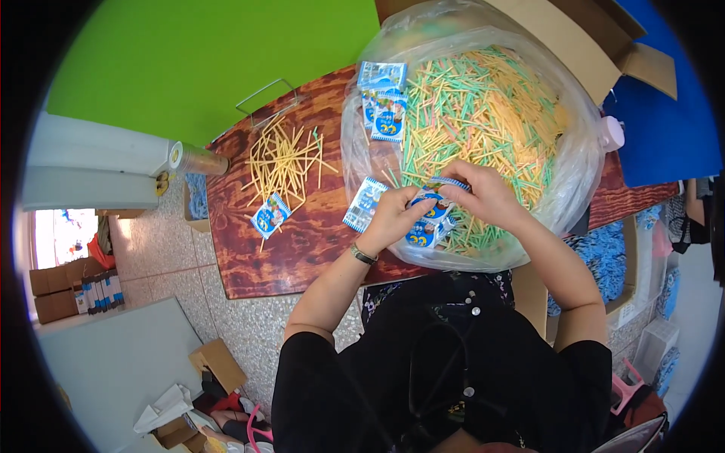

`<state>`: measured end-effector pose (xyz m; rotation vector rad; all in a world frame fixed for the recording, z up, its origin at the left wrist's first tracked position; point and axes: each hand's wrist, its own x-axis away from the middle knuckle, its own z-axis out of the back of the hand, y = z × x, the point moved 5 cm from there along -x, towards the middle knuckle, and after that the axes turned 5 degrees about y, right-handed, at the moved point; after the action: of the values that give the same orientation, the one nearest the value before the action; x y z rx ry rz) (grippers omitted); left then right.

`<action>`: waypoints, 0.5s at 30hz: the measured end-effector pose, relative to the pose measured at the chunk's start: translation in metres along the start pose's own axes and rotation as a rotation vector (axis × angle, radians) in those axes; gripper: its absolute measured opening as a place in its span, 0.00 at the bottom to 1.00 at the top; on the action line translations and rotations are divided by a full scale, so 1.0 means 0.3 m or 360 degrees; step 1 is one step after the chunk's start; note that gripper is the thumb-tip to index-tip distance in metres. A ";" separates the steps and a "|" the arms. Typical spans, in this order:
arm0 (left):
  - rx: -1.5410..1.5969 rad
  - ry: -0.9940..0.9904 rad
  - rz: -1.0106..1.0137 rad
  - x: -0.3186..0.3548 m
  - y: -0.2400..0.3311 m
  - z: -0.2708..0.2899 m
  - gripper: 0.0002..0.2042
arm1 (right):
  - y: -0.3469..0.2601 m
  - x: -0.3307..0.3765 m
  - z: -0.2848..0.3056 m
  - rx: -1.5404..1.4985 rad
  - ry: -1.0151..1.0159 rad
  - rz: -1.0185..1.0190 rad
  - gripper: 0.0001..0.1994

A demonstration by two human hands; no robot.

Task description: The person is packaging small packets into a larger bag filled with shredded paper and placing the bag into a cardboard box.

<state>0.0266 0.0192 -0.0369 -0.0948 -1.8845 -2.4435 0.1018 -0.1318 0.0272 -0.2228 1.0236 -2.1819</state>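
On the wood-grain counter, a clear plastic bag of coloured sticks spreads ahead. Left hand and right hand pinch a blue-and-white packet between them, above the bag's near side; its long axis is unclear.

Bold lettering on blue-and-white packets

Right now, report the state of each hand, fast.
Left hand: closed, thumb and fingers holding a blue-and-white sachet.
Right hand: closed, fingers pinching the same sachet near its upper edge.
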 end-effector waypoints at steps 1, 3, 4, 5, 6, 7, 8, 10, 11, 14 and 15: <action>0.0466 0.0000 0.0139 -0.011 -0.007 -0.021 0.10 | 0.028 0.003 0.001 -0.0409 -0.0129 -0.0343 0.09; 0.0513 -0.0024 0.0049 -0.040 0.005 -0.046 0.10 | 0.054 0.013 0.027 -0.0425 -0.0096 -0.0377 0.09; 0.0423 -0.0088 0.0163 -0.047 -0.004 -0.054 0.09 | 0.041 0.009 0.053 -0.0306 -0.0024 -0.0185 0.09; 0.0333 -0.0165 0.0275 -0.055 0.000 -0.064 0.08 | 0.026 0.015 0.076 -0.0178 0.0051 -0.0006 0.08; 0.0247 -0.0139 0.0188 -0.070 0.055 -0.063 0.09 | 0.026 0.024 0.098 -0.0161 0.0010 -0.0121 0.08; 0.0254 -0.0179 0.0167 -0.082 0.049 -0.075 0.09 | 0.040 0.034 0.100 -0.0138 0.0041 -0.0145 0.08; 0.0000 -0.0058 0.0059 -0.094 0.047 -0.070 0.11 | 0.039 0.039 0.100 -0.0105 0.0084 0.0051 0.09; -0.0204 0.0154 -0.0109 -0.121 0.063 -0.079 0.18 | 0.067 0.052 0.103 0.0010 0.0017 0.0232 0.13; -0.0191 0.0131 -0.0133 -0.120 0.065 -0.086 0.18 | 0.068 0.049 0.128 0.0036 0.0036 0.0217 0.13; -0.0278 0.0251 -0.0255 -0.120 0.080 -0.087 0.20 | 0.179 0.017 0.226 -0.0489 0.0101 -0.0102 0.13; -0.0268 0.0232 -0.0274 -0.126 0.083 -0.101 0.20 | 0.312 0.005 0.305 -0.0235 0.0342 -0.0213 0.13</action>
<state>0.0658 -0.0162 -0.0236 0.2426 -1.6904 -2.6350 0.1890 -0.2293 0.0202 -0.1290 1.3262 -2.2891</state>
